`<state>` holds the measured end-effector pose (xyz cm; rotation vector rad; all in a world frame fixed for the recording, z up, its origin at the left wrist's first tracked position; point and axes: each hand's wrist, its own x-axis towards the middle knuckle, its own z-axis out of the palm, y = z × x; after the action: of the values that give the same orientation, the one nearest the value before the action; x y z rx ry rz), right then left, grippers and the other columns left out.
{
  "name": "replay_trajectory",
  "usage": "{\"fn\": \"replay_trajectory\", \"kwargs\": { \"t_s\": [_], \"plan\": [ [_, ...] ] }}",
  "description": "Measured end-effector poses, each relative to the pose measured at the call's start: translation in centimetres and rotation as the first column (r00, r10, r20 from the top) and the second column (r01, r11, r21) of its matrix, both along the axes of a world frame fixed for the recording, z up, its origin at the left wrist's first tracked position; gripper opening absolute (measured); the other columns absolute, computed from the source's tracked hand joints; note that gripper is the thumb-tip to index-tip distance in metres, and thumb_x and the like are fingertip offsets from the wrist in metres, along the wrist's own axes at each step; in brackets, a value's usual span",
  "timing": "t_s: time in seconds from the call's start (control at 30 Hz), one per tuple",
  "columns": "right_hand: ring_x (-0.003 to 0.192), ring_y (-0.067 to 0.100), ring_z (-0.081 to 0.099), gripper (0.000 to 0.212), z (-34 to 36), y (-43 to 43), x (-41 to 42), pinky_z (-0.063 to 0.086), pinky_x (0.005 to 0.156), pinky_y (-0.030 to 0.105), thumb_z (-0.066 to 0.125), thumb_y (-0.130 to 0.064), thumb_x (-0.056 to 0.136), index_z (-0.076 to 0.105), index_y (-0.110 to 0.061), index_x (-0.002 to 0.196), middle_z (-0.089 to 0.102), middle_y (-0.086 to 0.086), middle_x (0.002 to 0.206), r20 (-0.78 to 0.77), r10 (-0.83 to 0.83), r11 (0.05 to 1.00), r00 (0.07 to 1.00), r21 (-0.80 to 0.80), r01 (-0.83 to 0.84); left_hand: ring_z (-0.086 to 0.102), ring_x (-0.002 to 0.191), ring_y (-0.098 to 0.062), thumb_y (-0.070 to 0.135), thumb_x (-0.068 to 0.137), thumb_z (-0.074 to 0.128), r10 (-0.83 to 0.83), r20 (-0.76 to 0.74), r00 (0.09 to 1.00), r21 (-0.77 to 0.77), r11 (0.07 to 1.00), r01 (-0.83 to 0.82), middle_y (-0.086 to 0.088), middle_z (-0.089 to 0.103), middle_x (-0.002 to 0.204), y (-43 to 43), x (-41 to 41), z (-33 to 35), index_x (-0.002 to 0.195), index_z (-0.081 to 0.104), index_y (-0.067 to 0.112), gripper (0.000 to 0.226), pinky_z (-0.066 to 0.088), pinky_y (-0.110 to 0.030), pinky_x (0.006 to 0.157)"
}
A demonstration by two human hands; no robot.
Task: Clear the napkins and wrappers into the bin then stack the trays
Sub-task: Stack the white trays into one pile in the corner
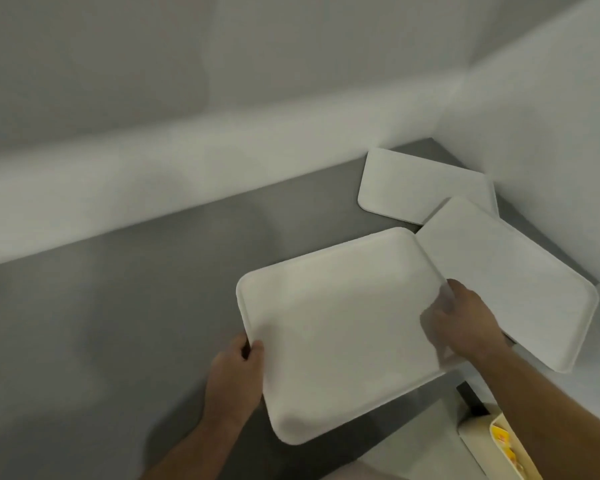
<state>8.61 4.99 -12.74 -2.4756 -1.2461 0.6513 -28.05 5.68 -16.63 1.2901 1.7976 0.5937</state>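
Hands (234, 372) on tray (333, 327), trays (513, 282) beside

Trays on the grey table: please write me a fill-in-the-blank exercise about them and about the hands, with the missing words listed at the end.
1. The number of white trays in view is ____.
2. The nearest tray is held by ____ hands, the left hand at its left edge and the right hand at its right edge.
3. The far tray lies in the ____ of the grey table, where two walls meet.
4. The middle tray partly ____ the far tray.

Missing words: three; both; corner; covers
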Motion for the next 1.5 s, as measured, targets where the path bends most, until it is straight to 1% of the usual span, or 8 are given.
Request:
{"fn": "replay_trajectory", "kwargs": {
  "t_s": [0.07, 0.2, 0.53, 0.77, 1.0, 1.2, 1.37, 1.5],
  "plan": [
    [0.094, 0.033, 0.062, 0.028, -1.5, 0.5, 0.9, 0.053, 0.085, 0.045, 0.057, -0.025, 0.092, 0.054, -0.017, 0.118, 0.059, 0.006, 0.100, 0.043, 0.031, 0.999, 0.999, -0.029, -0.030, 0.068, 0.075, -0.016, 0.037, 0.100, 0.054, -0.073, -0.131, 0.989, -0.031, 0.997, 0.069, 0.005, 0.072, 0.082, -0.3, 0.1, -0.6, 0.095, 0.069, 0.022, 0.022, 0.059, -0.040, 0.074],
    [0.096, 0.037, 0.059, 0.028, -4.1, 1.5, 1.6, 0.042, 0.080, 0.036, 0.051, -0.020, 0.090, 0.054, -0.014, 0.117, 0.053, 0.004, 0.092, 0.090, 0.057, 0.997, 0.994, 0.047, -0.062, 0.064, 0.066, -0.012, 0.039, 0.096, 0.056, -0.104, -0.285, 0.953, -0.055, 0.994, 0.092, 0.007, 0.068, 0.068, -0.1, -0.1, -1.2, 0.081, 0.068, 0.021, 0.026, 0.056, -0.035, 0.065],
    [0.106, 0.044, 0.060, 0.057, -5.6, 2.7, 2.2, 0.052, 0.093, 0.048, 0.051, -0.025, 0.076, 0.056, -0.005, 0.130, 0.065, 0.018, 0.121, 0.192, 0.196, 0.976, 0.962, 0.053, -0.209, 0.066, 0.071, -0.015, 0.049, 0.099, 0.046, -0.128, -0.427, 0.895, -0.140, 0.987, 0.074, 0.009, 0.069, 0.077, -0.5, 1.5, -1.4, 0.091, 0.066, 0.032, 0.027, 0.058, -0.035, 0.071],
    [0.122, 0.040, 0.059, 0.057, -5.5, 1.6, 4.5, 0.043, 0.110, 0.042, 0.062, 0.002, 0.079, 0.058, 0.006, 0.135, 0.064, 0.022, 0.129, 0.089, 0.325, 0.930, 0.942, 0.151, -0.335, 0.068, 0.064, -0.019, 0.045, 0.097, 0.050, -0.048, -0.436, 0.899, -0.093, 0.996, 0.008, 0.006, 0.069, 0.072, -0.8, 2.6, -1.6, 0.087, 0.064, 0.024, 0.027, 0.061, -0.039, 0.065],
    [0.118, 0.029, 0.064, 0.058, -5.7, 2.4, 6.5, 0.039, 0.101, 0.024, 0.060, 0.011, 0.080, 0.066, -0.010, 0.134, 0.069, 0.007, 0.130, -0.023, 0.354, 0.906, 0.935, 0.255, -0.337, 0.069, 0.069, -0.025, 0.045, 0.099, 0.048, 0.024, -0.454, 0.890, -0.037, 0.998, -0.046, 0.004, 0.069, 0.079, -1.0, 3.8, -2.1, 0.105, 0.063, 0.026, 0.025, 0.062, -0.043, 0.069],
    [0.099, 0.032, 0.065, 0.055, -5.7, 1.8, 6.2, 0.041, 0.082, 0.025, 0.039, -0.009, 0.076, 0.071, -0.017, 0.121, 0.073, 0.007, 0.109, 0.016, 0.343, 0.911, 0.939, 0.237, -0.337, 0.068, 0.082, -0.031, 0.047, 0.099, 0.050, 0.064, -0.461, 0.885, -0.012, 0.997, -0.079, -0.001, 0.068, 0.091, -0.3, 4.1, -2.0, 0.118, 0.059, 0.024, 0.031, 0.062, -0.047, 0.073],
    [0.111, 0.036, 0.057, 0.061, -6.6, 2.2, 5.6, 0.052, 0.096, 0.037, 0.051, 0.006, 0.085, 0.059, -0.014, 0.142, 0.061, 0.015, 0.125, 0.094, 0.280, 0.947, 0.955, 0.135, -0.291, 0.067, 0.082, -0.029, 0.040, 0.099, 0.053, 0.058, -0.443, 0.895, -0.031, 0.996, -0.080, 0.000, 0.069, 0.088, 1.4, 3.7, -2.4, 0.116, 0.062, 0.022, 0.026, 0.061, -0.045, 0.075],
    [0.099, 0.038, 0.059, 0.057, -6.4, 3.3, 5.1, 0.053, 0.086, 0.036, 0.057, 0.001, 0.083, 0.059, -0.012, 0.138, 0.059, 0.016, 0.118, 0.135, 0.294, 0.950, 0.946, 0.070, -0.305, 0.067, 0.084, -0.030, 0.038, 0.100, 0.053, 0.040, -0.455, 0.890, -0.033, 0.998, -0.062, -0.002, 0.070, 0.091, 3.5, 3.1, -2.7, 0.117, 0.062, 0.022, 0.025, 0.060, -0.045, 0.077]
  ]
}}
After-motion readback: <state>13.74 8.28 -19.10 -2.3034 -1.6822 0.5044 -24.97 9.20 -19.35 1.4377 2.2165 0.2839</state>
